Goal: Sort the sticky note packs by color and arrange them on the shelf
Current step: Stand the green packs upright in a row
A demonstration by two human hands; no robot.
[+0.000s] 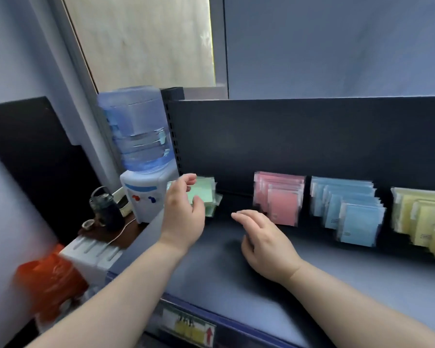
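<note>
On the dark blue shelf (236, 277), rows of sticky note packs lean against the back panel: green packs (204, 194) at the far left, then pink packs (281, 197), blue packs (349, 209) and yellow packs (422, 217) at the right edge. My left hand (183, 212) hovers just in front of the green packs, fingers curled and apart, holding nothing that I can see. My right hand (264, 237) floats palm down over the shelf between the green and pink rows, fingers spread and empty. The picture is motion-blurred.
A water dispenser (141, 156) with a blue bottle stands left of the shelf, beside a dark kettle (105, 209) and a small cup on a side table. An orange bag (50, 277) lies lower left. A price label (188, 327) sits on the shelf's front edge.
</note>
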